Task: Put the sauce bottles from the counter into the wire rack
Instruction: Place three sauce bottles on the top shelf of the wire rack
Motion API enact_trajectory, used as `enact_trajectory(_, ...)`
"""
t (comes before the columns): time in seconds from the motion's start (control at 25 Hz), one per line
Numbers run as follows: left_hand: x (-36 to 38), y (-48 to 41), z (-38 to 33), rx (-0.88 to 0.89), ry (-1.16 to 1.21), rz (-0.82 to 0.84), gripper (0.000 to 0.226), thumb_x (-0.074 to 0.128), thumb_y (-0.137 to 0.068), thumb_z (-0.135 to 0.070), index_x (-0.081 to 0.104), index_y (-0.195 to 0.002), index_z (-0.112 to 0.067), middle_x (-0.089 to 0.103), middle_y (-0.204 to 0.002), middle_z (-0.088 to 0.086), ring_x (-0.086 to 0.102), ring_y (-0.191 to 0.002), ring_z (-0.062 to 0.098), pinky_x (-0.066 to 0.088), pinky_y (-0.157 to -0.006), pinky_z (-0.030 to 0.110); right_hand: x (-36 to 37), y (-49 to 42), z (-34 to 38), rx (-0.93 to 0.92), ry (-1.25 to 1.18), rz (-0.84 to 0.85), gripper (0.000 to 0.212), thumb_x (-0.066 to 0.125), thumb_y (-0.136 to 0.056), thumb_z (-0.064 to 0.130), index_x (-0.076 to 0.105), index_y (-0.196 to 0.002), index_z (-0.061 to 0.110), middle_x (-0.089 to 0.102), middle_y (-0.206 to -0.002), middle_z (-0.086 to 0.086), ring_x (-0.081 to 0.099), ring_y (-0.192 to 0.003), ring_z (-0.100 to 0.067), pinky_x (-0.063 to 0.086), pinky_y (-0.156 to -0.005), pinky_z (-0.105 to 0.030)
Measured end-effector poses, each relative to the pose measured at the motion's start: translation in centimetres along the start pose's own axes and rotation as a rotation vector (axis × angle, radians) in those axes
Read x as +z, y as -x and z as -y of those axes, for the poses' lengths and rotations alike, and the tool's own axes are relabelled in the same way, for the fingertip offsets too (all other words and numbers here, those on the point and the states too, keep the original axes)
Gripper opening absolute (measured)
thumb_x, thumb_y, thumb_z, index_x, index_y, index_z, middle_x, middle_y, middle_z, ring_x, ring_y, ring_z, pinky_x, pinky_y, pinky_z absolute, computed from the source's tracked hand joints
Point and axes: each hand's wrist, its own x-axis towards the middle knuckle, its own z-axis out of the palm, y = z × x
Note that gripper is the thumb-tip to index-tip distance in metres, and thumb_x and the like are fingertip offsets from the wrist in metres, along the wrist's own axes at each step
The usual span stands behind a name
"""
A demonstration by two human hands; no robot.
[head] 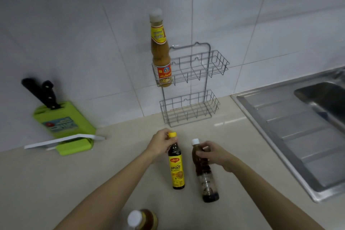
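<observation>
A grey two-tier wire rack (207, 72) stands against the tiled wall. A tall yellow-brown sauce bottle (161, 56) stands at the left end of its upper tier; the lower tier holds nothing. On the counter, my left hand (160, 143) grips the neck of a dark bottle with a yellow cap and yellow label (176, 170). My right hand (212, 153) is closed around the upper part of a clear bottle with a white cap and dark sauce (206, 179). Both bottles stand upright on the counter. A third bottle with a white cap (142, 219) shows at the bottom edge.
A green knife block (65, 127) with black-handled knives leans at the wall on the left, with a white board (61, 142) in front of it. A steel sink and drainboard (298, 136) fill the right side. The beige counter (93, 173) runs between them.
</observation>
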Motion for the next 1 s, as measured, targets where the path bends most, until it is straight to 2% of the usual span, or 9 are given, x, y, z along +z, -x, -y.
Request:
enact_trajectory(0.12, -0.8, 1.3, -1.2, 0.084, -0.087, -0.031, 0.017, 0.064, -0.09, -0.009, 0.057, -0.099, 0.002, 0.068, -0.095, 0.026, 0.061, -0.073, 0.026, 0.051, -0.058, 0.036, 0.7, 0.4, 0.3, -0.05, 0.049, -0.074, 0.03, 0.066, -0.088, 0.013, 0.052, -0.112, 0.001, 0.061, -0.107, -0.019, 0.065, -0.095, -0.033, 0.056, -0.076, -0.04)
enact_trajectory(0.2, -1.7, 2.0, -2.1, 0.119, -0.167, -0.059, 0.012, 0.065, -0.088, -0.01, 0.056, -0.093, -0.004, 0.063, -0.089, 0.019, 0.06, -0.074, 0.027, 0.054, -0.063, 0.041, 1.3, 1.0, 1.1, -0.137, 0.112, -0.14, 0.025, 0.066, -0.088, 0.015, 0.051, -0.107, 0.007, 0.06, -0.104, -0.013, 0.063, -0.092, -0.027, 0.054, -0.071, -0.033)
enact_trajectory(0.36, -4.6, 2.5, -6.2, 0.186, -0.27, -0.129, 0.017, 0.065, -0.089, -0.013, 0.057, -0.096, 0.0, 0.063, -0.092, 0.022, 0.062, -0.075, 0.031, 0.057, -0.067, 0.045, 0.6, 2.5, 4.5, -0.501, 0.35, -0.296, 0.031, 0.063, -0.086, 0.022, 0.046, -0.111, 0.018, 0.055, -0.107, -0.004, 0.056, -0.095, -0.017, 0.048, -0.08, -0.029)
enact_trajectory(0.44, -6.2, 2.6, -9.6, 0.249, -0.302, -0.174, 0.021, 0.065, -0.089, -0.015, 0.058, -0.101, 0.001, 0.065, -0.093, 0.023, 0.065, -0.077, 0.036, 0.057, -0.067, 0.047, -0.3, 3.6, 7.7, -0.657, 0.371, -0.342, 0.035, 0.063, -0.086, 0.021, 0.042, -0.114, 0.026, 0.053, -0.109, 0.0, 0.054, -0.099, -0.014, 0.046, -0.083, -0.026)
enact_trajectory(0.6, -9.2, 3.0, -17.9, 0.434, -0.294, -0.26, 0.02, 0.066, -0.088, -0.015, 0.059, -0.103, -0.003, 0.066, -0.084, 0.015, 0.061, -0.065, 0.025, 0.056, -0.06, 0.04, -3.2, 6.1, 16.7, -0.9, 0.256, -0.418, 0.037, 0.063, -0.088, 0.016, 0.041, -0.116, 0.027, 0.052, -0.114, 0.003, 0.055, -0.105, -0.008, 0.05, -0.082, -0.022)
enact_trajectory(0.68, -10.4, 3.4, -21.6, 0.521, -0.264, -0.304, 0.02, 0.067, -0.087, -0.015, 0.059, -0.101, -0.002, 0.067, -0.08, 0.012, 0.062, -0.062, 0.023, 0.057, -0.059, 0.04, -5.1, 7.5, 21.6, -0.967, 0.187, -0.449, 0.034, 0.063, -0.088, 0.013, 0.044, -0.115, 0.023, 0.053, -0.114, 0.002, 0.056, -0.104, -0.006, 0.05, -0.078, -0.019)
enact_trajectory(0.8, -11.8, 3.8, -25.3, 0.592, -0.178, -0.355, 0.02, 0.067, -0.088, -0.016, 0.059, -0.1, -0.003, 0.072, -0.088, 0.015, 0.067, -0.063, 0.021, 0.061, -0.061, 0.038, -7.6, 9.1, 27.6, -1.022, 0.199, -0.483, 0.031, 0.064, -0.087, 0.015, 0.046, -0.112, 0.022, 0.056, -0.112, 0.001, 0.058, -0.1, -0.008, 0.05, -0.073, -0.017)
enact_trajectory(0.92, -11.9, 3.6, -26.9, 0.621, -0.111, -0.433, 0.024, 0.068, -0.087, -0.018, 0.055, -0.098, -0.001, 0.07, -0.085, 0.015, 0.07, -0.058, 0.019, 0.061, -0.052, 0.028, -9.2, 9.0, 31.0, -1.03, 0.21, -0.545, 0.031, 0.063, -0.087, 0.014, 0.047, -0.113, 0.019, 0.057, -0.114, -0.003, 0.058, -0.101, -0.015, 0.05, -0.077, -0.024)
enact_trajectory(1.0, -11.6, 2.6, -27.7, 0.635, -0.092, -0.475, 0.025, 0.069, -0.086, -0.018, 0.051, -0.095, -0.004, 0.069, -0.08, 0.011, 0.072, -0.057, 0.018, 0.061, -0.05, 0.029, -9.8, 7.9, 32.6, -1.022, 0.215, -0.578, 0.032, 0.063, -0.087, 0.011, 0.048, -0.115, 0.013, 0.057, -0.117, -0.007, 0.057, -0.104, -0.02, 0.049, -0.082, -0.029)
